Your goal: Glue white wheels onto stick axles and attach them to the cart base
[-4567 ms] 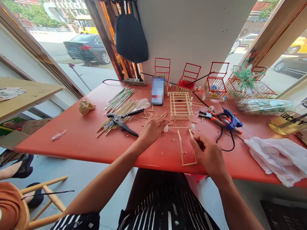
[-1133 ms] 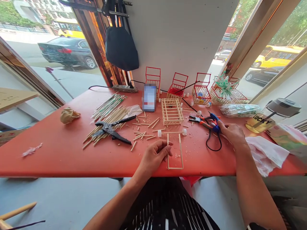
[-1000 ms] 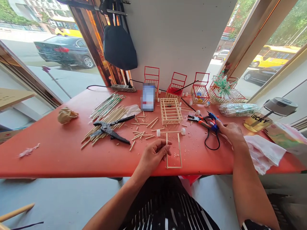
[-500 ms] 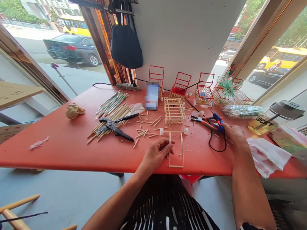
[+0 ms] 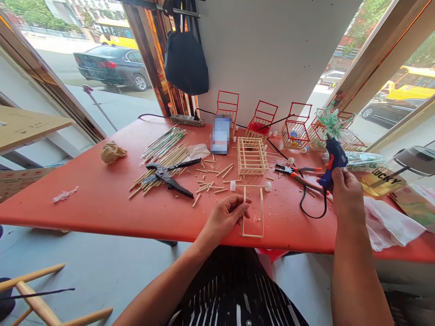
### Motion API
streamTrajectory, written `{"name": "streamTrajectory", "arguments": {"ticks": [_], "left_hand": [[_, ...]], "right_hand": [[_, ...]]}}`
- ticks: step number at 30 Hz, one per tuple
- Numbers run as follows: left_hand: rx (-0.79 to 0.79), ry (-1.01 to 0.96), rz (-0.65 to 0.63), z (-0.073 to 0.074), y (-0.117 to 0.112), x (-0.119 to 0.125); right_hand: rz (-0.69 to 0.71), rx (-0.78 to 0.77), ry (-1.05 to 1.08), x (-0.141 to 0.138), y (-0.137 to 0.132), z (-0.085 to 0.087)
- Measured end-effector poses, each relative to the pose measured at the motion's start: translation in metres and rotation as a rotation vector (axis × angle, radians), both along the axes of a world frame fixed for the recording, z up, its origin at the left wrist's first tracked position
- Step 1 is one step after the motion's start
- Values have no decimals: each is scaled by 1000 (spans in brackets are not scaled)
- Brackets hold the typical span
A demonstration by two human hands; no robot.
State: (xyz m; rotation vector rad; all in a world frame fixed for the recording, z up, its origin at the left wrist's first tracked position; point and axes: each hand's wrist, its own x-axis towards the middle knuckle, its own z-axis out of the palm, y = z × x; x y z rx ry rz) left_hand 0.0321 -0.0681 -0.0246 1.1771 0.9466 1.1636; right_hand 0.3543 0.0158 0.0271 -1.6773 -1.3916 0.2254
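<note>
My left hand [image 5: 227, 214] pinches the left rail of a U-shaped frame of thin wooden sticks [image 5: 253, 217] lying near the front edge of the red table [image 5: 102, 203]. My right hand [image 5: 345, 192] is closed around a blue hot glue gun [image 5: 333, 162], lifted off the table with its nozzle up and its black cord [image 5: 312, 206] trailing below. A stick axle with two white wheels [image 5: 250, 185] lies just behind the frame. A finished wooden stick cage [image 5: 252, 156] stands further back.
Black cutters [image 5: 168, 174] lie on a pile of sticks [image 5: 163, 158] at the left. Red-handled pliers [image 5: 295, 172], a phone [image 5: 220, 133], red wire carts [image 5: 265, 115], a crumpled paper ball [image 5: 112, 151], a white plastic bag [image 5: 390, 222] and a jar [image 5: 390, 174] also sit about.
My right hand has picked the blue glue gun up from the table and raised it. My left hand stays pinched on the stick frame.
</note>
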Motion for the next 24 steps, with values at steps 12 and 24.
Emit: {"name": "streamTrajectory", "arguments": {"ticks": [12,24], "left_hand": [[-12,-19,1,0,4,-5],[14,29,53,0,3,-3]], "right_hand": [[538,203,813,-95,-6,27],[823,-44,439,-99,-17,11]]}}
